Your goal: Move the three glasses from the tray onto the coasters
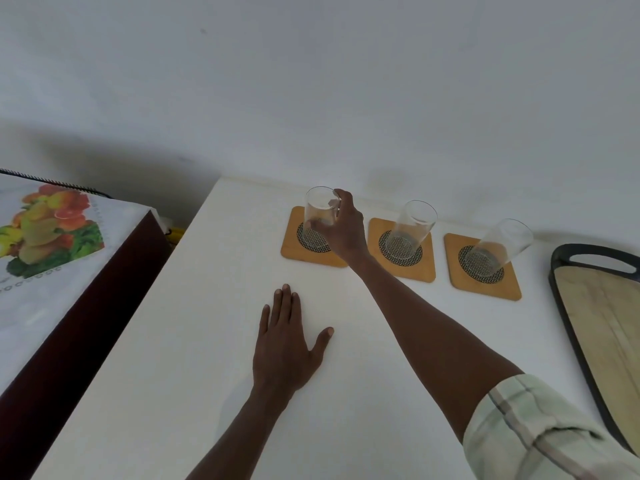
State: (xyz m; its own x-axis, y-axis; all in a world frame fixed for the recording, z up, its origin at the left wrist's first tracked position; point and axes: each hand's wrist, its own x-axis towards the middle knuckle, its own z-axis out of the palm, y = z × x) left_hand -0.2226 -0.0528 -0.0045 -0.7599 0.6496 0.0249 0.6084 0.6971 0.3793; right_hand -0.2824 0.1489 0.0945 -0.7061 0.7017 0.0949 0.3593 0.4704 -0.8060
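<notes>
- Right arm reaches from near right across the white counter [194, 341] to the far left, forearm bare, checked sleeve [540, 431] rolled up at the elbow.
- Right hand [344, 230] is at the side of the left glass [320, 213]; fingers [337, 197] curl round it, thumb seen through the glass on its near side. Fingers clamped on the glass.
- Left glass stands upright on the left coaster [304, 249], base over the dark mesh circle; contact with the coaster looks made but can't be confirmed.
- Left hand [285, 344] lies flat, palm down on the counter, near of the coasters; fingers straight and close together, thumb spread out to the right, holding nothing.
- Middle glass [412, 226] stands on the middle coaster [424, 268], right glass [498, 249] on the right coaster [509, 289], both free of the hands.
- Tray [568, 306] sits at the far right edge, dark rim, wooden floor, no glasses on the part in view.
- No readable writing; fruit-print cloth [45, 230] on the left unit.
</notes>
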